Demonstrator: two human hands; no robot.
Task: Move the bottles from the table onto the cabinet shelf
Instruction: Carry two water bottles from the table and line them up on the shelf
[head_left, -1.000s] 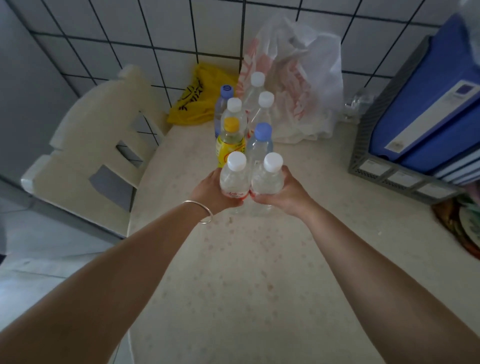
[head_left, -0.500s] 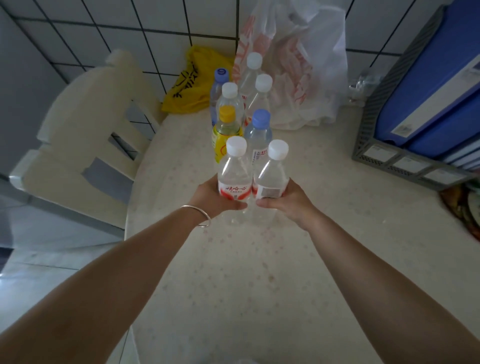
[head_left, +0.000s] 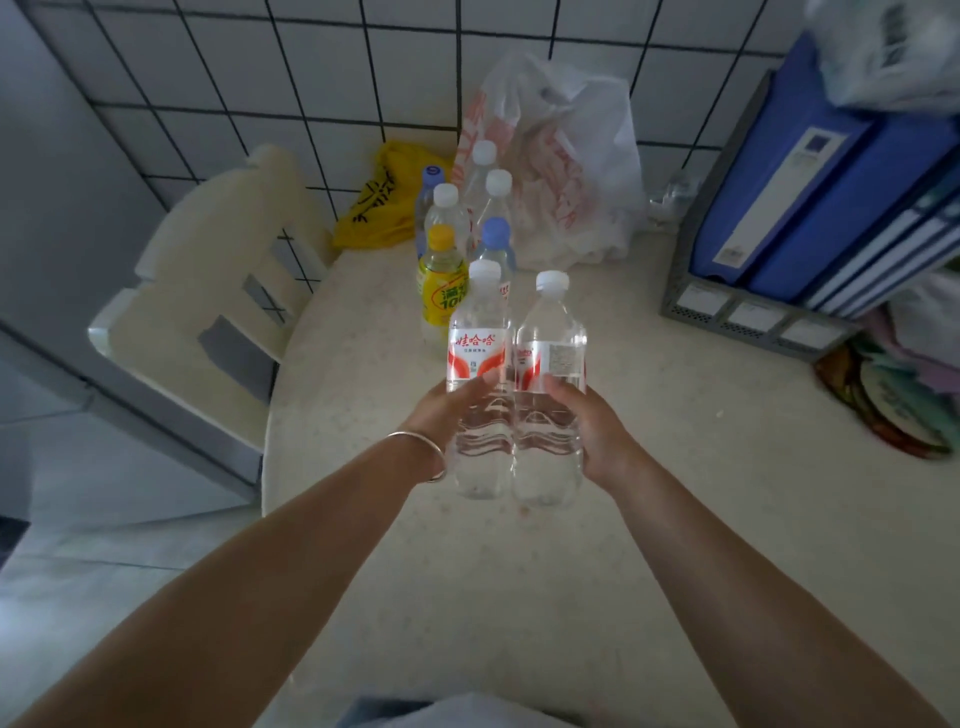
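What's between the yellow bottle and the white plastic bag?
In the head view, a blue-capped bottle stands between the yellow bottle and the white plastic bag.

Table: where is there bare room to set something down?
Free: the near half of the table, and the strip between the held bottles and the file rack. Crowded: the far edge, with standing bottles and bags.
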